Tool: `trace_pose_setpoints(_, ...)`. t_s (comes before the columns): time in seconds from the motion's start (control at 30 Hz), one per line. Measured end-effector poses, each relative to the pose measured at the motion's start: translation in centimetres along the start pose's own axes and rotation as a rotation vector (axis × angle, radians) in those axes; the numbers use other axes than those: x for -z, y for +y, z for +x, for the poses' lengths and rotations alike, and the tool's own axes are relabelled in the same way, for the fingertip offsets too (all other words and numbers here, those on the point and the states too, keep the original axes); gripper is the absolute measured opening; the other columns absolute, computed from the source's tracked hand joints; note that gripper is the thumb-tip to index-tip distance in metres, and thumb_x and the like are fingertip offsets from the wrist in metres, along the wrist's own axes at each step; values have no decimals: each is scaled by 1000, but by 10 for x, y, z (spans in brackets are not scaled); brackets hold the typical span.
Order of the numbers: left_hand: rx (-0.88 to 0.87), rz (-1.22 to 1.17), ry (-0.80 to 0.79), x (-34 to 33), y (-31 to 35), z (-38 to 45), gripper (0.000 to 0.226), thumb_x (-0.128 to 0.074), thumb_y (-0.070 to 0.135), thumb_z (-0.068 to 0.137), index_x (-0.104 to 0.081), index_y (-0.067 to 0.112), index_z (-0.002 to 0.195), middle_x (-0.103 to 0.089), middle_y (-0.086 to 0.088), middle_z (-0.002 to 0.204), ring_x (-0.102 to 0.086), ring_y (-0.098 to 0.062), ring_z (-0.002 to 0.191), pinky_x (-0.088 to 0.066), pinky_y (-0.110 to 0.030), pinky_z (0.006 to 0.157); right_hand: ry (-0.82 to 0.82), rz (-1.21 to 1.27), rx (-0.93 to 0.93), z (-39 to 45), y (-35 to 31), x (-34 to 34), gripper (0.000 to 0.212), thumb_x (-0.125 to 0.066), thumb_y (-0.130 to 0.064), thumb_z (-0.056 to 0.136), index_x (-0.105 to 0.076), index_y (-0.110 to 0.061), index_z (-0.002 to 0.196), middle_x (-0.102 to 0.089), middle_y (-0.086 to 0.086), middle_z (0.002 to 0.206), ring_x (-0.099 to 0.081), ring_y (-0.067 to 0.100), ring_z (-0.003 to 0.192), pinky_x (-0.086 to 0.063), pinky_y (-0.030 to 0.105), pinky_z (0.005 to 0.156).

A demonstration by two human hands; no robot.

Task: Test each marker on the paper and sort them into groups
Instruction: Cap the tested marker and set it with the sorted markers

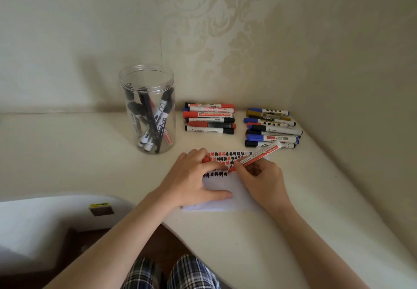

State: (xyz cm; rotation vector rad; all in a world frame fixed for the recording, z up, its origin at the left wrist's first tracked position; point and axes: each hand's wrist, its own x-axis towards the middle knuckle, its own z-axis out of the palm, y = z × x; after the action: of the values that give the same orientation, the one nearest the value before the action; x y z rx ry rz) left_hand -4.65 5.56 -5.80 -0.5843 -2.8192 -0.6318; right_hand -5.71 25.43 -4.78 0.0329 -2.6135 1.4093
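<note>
The right hand point(261, 176) pinches a red marker point(257, 156), tip on the paper point(225, 200), while the left hand point(196, 176) presses the sheet, fingers curled round a red cap point(205, 159). Far left stands a clear jar point(147, 108) of markers; two sorted piles point(209, 118) point(270, 131) lie beyond the paper, right.

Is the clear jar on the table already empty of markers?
No, the clear jar still holds several markers, mostly black-capped ones, that stand and lean inside it.
</note>
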Motion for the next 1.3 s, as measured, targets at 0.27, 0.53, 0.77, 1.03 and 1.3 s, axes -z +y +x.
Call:
trace_pose_setpoints(0.27,-3,0,3,1,1,0,73,-50,88,63,-64,44,120,-40,11,90,-44,-10,89,-38,-32,81,28,-17,19,0,2,0,14,-72,-31,84,-74,-18,81,-69,-14,72,-67,1,71,-54,19,66)
trace_pose_setpoints(0.53,-1,-2,6,0,1,0,75,-50,89,62,-65,44,120,-39,12,90,-43,-9,89,-36,-30,81,39,-47,18,-2,-1,-2,11,-72,-31,84,-71,-22,77,-68,-15,70,-64,-2,67,-46,8,58)
trace_pose_setpoints(0.77,3,0,0,0,1,0,74,-51,89,62,-64,44,120,-41,11,90,-43,-10,89,-38,-31,81,9,-2,7,-3,-4,0,11,-72,-32,85,-72,-23,79,-69,-16,73,-65,-4,70,-49,11,61)
trace_pose_setpoints(1.03,-8,4,-4,1,0,0,74,-52,87,63,-63,45,122,-40,12,92,-42,-9,90,-36,-30,82,32,-14,-1,-2,-3,1,11,-71,-31,85,-72,-22,80,-67,-18,71,-63,-5,67,-47,9,59)
trace_pose_setpoints(1.3,-19,-11,-14,0,-1,0,77,-51,87,63,-58,43,126,-43,13,96,-43,-9,93,-36,-29,85,22,15,-19,-2,-6,0,12,-70,-29,86,-69,-23,75,-70,-10,72,-64,4,66,-47,14,57)
